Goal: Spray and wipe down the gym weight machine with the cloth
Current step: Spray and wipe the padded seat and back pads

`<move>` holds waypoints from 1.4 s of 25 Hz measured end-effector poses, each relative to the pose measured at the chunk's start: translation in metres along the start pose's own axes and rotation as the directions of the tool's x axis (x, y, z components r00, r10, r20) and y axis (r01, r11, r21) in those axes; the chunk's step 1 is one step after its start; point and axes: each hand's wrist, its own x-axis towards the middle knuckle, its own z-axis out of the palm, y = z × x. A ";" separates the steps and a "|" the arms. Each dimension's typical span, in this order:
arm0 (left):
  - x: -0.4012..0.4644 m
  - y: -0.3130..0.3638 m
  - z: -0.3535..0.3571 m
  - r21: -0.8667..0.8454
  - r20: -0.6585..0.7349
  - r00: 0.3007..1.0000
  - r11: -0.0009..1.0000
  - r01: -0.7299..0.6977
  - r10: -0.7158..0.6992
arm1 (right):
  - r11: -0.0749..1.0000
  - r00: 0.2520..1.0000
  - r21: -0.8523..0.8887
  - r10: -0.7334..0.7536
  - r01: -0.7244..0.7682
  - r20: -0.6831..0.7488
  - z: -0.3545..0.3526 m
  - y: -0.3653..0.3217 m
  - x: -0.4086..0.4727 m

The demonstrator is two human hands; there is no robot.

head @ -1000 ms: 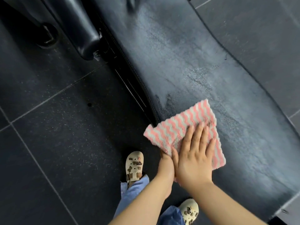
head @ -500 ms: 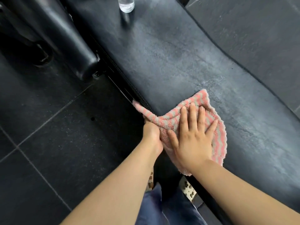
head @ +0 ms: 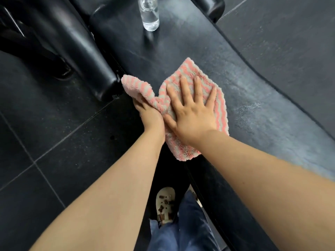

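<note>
I can read no text, label, brand, number or sign anywhere from here; the clear plastic spray bottle (head: 149, 14) standing on the black padded vinyl bench (head: 208, 57) shows no legible label, and the pink-and-grey striped fluffy cloth (head: 218, 104) bears no tag.

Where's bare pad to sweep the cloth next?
Free: the pad right of the cloth, and the strip between the cloth and the bottle. Crowded: the left edge, where the left hand grips the cloth beside the roller; the right hand presses flat.
</note>
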 end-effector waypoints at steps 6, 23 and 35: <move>-0.056 -0.021 0.010 0.545 -0.039 0.959 0.810 -0.214 0.280 | 0.996 0.997 0.054 0.072 -0.074 0.030 0.009 0.013 -0.038; -0.122 -0.037 0.074 0.748 0.661 0.694 -0.327 -0.577 0.286 | 0.801 0.825 0.287 0.562 -0.525 -0.058 0.055 0.071 -0.130; -0.073 0.030 0.195 0.614 0.784 0.552 -0.489 -0.619 0.285 | 0.915 0.909 0.061 0.403 -0.399 -0.103 0.009 0.175 -0.037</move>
